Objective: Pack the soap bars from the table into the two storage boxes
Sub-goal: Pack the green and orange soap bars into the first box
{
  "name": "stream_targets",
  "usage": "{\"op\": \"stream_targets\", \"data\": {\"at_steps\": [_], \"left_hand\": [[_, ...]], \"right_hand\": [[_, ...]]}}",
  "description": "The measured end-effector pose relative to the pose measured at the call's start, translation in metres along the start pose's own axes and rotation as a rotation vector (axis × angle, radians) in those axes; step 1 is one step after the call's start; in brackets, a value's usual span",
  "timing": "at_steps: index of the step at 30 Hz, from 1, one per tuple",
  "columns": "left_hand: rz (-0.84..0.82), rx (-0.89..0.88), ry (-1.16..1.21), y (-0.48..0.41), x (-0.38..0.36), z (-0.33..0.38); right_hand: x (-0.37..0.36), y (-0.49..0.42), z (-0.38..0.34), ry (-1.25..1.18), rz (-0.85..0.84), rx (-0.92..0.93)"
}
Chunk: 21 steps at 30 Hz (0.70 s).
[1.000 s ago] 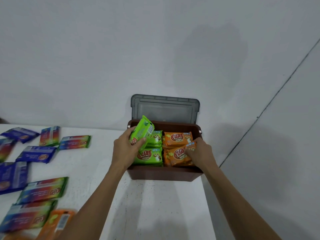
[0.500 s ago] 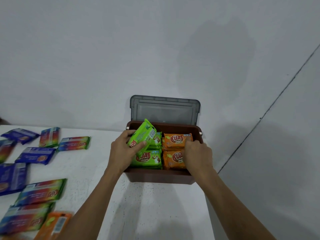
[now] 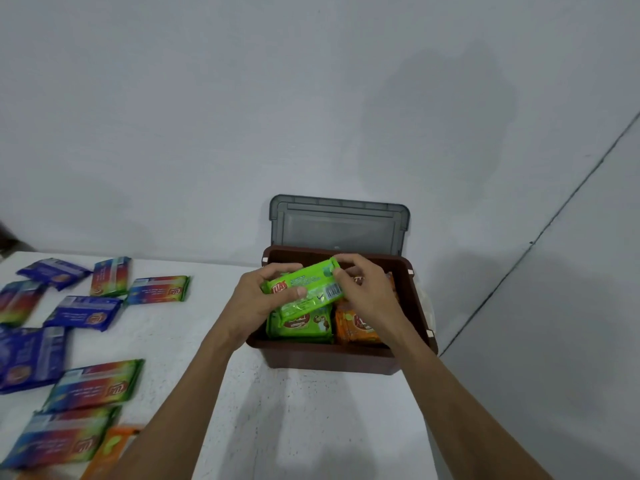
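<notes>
A brown storage box (image 3: 332,360) stands at the table's right end, its grey lid (image 3: 341,225) leaning upright against the wall. Green soap bars (image 3: 304,327) fill its left half and orange soap bars (image 3: 356,329) its right half. Above the box I hold one green soap bar (image 3: 308,289) tilted, long side across. My left hand (image 3: 258,303) grips its left end and my right hand (image 3: 363,289) pinches its right end. Only one box is in view.
Several blue and rainbow-wrapped soap bars (image 3: 93,384) lie scattered over the left of the white table (image 3: 304,427). An orange bar (image 3: 110,448) lies at the lower left. The table's right edge runs just past the box. A grey wall rises behind.
My right hand has left the orange bars and taken the right end of the green bar. The bar has turned from upright to lying across above the box.
</notes>
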<state>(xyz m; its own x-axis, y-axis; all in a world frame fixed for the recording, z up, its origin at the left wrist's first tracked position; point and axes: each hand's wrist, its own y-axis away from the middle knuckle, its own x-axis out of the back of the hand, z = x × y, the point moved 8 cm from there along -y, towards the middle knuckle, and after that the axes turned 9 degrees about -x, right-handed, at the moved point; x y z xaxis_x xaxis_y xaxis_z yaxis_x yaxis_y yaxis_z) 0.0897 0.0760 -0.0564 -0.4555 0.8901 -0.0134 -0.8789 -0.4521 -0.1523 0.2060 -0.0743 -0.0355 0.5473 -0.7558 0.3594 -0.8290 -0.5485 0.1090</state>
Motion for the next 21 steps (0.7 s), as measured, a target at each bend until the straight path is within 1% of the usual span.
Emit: {"op": "stream_targets", "data": {"at_steps": [3,4,6,8,11,13,15,18,21], "left_hand": [[0.041,-0.007,0.069,-0.004,0.007,-0.001],[0.041,-0.01,0.081,-0.005,0.008,0.001],[0.018,-0.024,0.07,-0.006,0.007,0.005],[-0.025,-0.025,0.034,-0.008,0.002,0.007],[-0.054,0.002,-0.006,-0.01,-0.004,0.004],[-0.044,0.051,0.108,-0.01,-0.009,0.002],[-0.066,0.043,0.19,-0.01,-0.013,0.005],[-0.117,-0.013,0.116,-0.012,-0.019,0.009],[-0.057,-0.031,0.086,-0.013,-0.009,0.007]], "right_hand": [[-0.016,0.009,0.019,-0.335,-0.164,-0.396],[-0.021,0.013,0.023,-0.433,-0.211,-0.494],[-0.028,0.016,0.025,-0.623,-0.284,-0.584],[-0.032,0.016,0.025,-0.751,-0.321,-0.618],[-0.035,0.017,0.027,-0.828,-0.343,-0.665],[-0.037,0.018,0.028,-0.893,-0.364,-0.696],[-0.04,0.018,0.03,-0.938,-0.353,-0.73],[-0.045,0.015,0.032,-0.866,-0.303,-0.693],[-0.047,0.01,0.03,-0.724,-0.301,-0.599]]}}
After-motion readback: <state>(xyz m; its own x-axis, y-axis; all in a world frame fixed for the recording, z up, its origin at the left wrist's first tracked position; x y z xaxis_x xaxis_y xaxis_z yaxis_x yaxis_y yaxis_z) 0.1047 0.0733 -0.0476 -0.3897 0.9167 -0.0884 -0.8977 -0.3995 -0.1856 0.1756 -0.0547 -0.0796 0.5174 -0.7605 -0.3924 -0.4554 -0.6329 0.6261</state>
